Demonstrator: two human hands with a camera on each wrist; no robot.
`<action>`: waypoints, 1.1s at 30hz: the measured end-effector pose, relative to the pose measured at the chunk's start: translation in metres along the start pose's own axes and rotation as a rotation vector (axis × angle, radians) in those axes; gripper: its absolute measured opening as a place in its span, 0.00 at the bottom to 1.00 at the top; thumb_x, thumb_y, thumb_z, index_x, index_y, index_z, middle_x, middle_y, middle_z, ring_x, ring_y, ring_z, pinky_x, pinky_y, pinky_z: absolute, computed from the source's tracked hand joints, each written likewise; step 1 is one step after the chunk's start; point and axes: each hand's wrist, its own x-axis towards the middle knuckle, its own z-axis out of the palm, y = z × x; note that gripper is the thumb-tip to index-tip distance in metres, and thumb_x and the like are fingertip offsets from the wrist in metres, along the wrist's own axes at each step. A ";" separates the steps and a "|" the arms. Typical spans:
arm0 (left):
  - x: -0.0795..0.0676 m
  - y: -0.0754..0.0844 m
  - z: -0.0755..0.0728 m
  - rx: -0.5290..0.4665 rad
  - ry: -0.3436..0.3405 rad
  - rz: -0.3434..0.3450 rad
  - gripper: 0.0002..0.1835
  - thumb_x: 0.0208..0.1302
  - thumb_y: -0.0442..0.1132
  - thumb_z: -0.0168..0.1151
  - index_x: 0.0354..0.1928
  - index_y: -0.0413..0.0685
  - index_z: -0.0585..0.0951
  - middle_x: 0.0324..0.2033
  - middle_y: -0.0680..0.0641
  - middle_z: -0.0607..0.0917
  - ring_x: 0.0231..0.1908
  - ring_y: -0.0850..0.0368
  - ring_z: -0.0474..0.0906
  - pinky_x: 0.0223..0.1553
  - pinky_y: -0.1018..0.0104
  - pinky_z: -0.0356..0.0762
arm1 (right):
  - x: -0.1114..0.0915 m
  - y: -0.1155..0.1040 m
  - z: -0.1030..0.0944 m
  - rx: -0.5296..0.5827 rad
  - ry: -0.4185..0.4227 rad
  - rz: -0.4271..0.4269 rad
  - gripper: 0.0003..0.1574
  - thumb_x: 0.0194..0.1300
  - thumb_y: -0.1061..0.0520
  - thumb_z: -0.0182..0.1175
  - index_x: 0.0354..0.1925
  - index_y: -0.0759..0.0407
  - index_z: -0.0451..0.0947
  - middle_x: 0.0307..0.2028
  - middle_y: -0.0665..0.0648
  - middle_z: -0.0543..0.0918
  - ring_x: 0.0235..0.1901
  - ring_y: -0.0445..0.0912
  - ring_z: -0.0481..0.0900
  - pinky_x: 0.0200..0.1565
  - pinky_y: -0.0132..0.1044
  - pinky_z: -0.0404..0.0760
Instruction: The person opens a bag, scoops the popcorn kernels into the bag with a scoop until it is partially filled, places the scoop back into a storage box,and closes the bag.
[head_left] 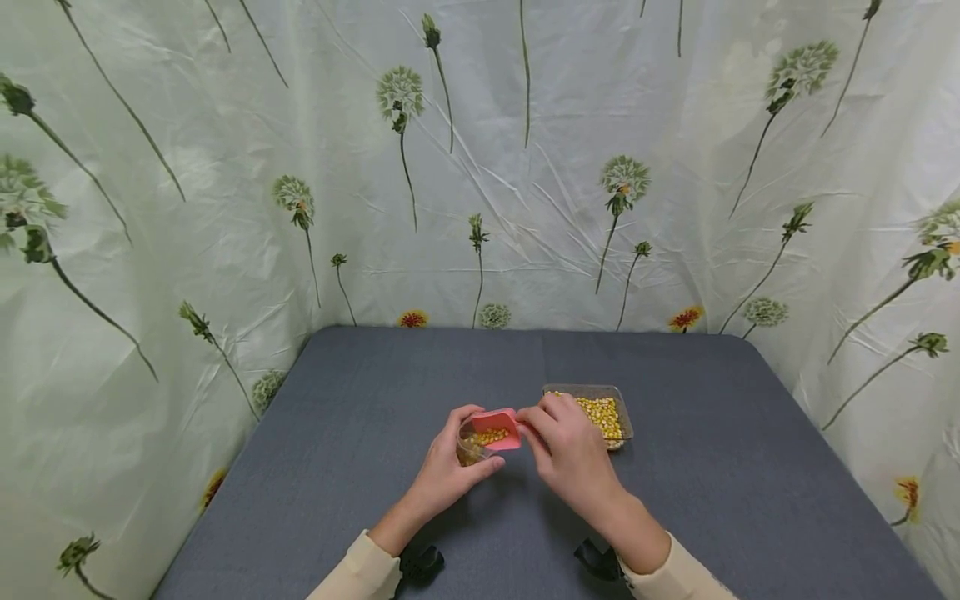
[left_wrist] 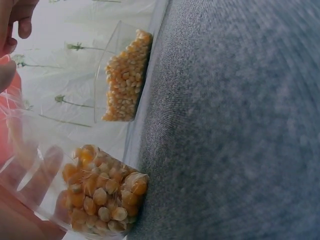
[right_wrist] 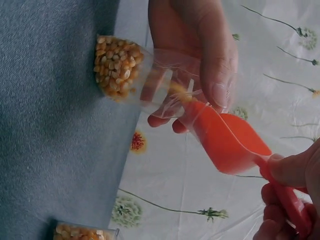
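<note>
My left hand (head_left: 446, 467) grips a clear plastic bag (right_wrist: 160, 80) near its mouth, fingers behind and thumb in front. Yellow corn kernels (left_wrist: 102, 192) fill the bag's lower part, which is down at the table. With my right hand (head_left: 573, 450) I pinch the handle of a pink-red scoop (right_wrist: 227, 142). The scoop is tilted with its tip inside the bag's mouth, and kernels lie in it in the head view. In the right wrist view, a blurred yellow streak of kernels runs from the scoop's tip down into the bag.
A clear rectangular container (head_left: 625, 417) of corn kernels stands behind my right hand, partly hidden by it. Dark grey cloth covers the table (head_left: 375, 375). A pale curtain (head_left: 480, 167) with a dandelion print hangs at the back and sides.
</note>
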 end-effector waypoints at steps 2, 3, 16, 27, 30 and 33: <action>0.000 -0.001 0.000 0.000 0.008 0.016 0.41 0.55 0.52 0.78 0.68 0.60 0.66 0.56 0.61 0.79 0.58 0.60 0.74 0.58 0.44 0.69 | 0.000 0.000 0.000 -0.016 0.013 -0.047 0.10 0.59 0.62 0.73 0.40 0.53 0.85 0.30 0.47 0.74 0.30 0.43 0.68 0.28 0.35 0.71; 0.000 -0.001 0.000 -0.001 0.011 0.021 0.41 0.55 0.52 0.78 0.68 0.59 0.66 0.56 0.61 0.79 0.57 0.60 0.74 0.58 0.44 0.69 | 0.000 -0.001 0.000 -0.021 0.015 -0.058 0.10 0.59 0.62 0.73 0.40 0.53 0.85 0.31 0.47 0.74 0.30 0.43 0.68 0.28 0.35 0.71; -0.001 -0.003 -0.001 0.003 0.027 0.027 0.41 0.55 0.53 0.78 0.68 0.56 0.67 0.57 0.60 0.78 0.57 0.59 0.74 0.55 0.44 0.70 | -0.002 0.000 0.000 0.021 0.015 -0.044 0.10 0.61 0.60 0.72 0.42 0.53 0.85 0.31 0.47 0.74 0.31 0.43 0.68 0.30 0.35 0.72; -0.001 -0.001 -0.001 0.025 0.047 0.014 0.42 0.56 0.54 0.77 0.68 0.59 0.65 0.60 0.57 0.76 0.61 0.57 0.73 0.56 0.43 0.71 | 0.001 0.004 -0.005 0.072 0.022 0.018 0.09 0.60 0.59 0.73 0.40 0.51 0.85 0.32 0.43 0.75 0.30 0.39 0.65 0.29 0.33 0.67; -0.001 -0.002 -0.001 0.024 0.051 0.001 0.42 0.56 0.54 0.77 0.69 0.61 0.64 0.61 0.57 0.76 0.62 0.57 0.73 0.56 0.44 0.72 | 0.001 0.005 -0.005 0.084 0.020 0.038 0.09 0.59 0.60 0.73 0.39 0.51 0.85 0.32 0.41 0.75 0.30 0.39 0.67 0.30 0.33 0.68; 0.000 -0.003 -0.001 0.021 0.056 -0.011 0.43 0.55 0.55 0.77 0.69 0.63 0.64 0.60 0.57 0.76 0.61 0.59 0.73 0.55 0.46 0.72 | 0.001 0.006 -0.006 0.098 0.018 0.068 0.09 0.59 0.60 0.74 0.39 0.51 0.85 0.32 0.41 0.76 0.31 0.40 0.69 0.31 0.34 0.69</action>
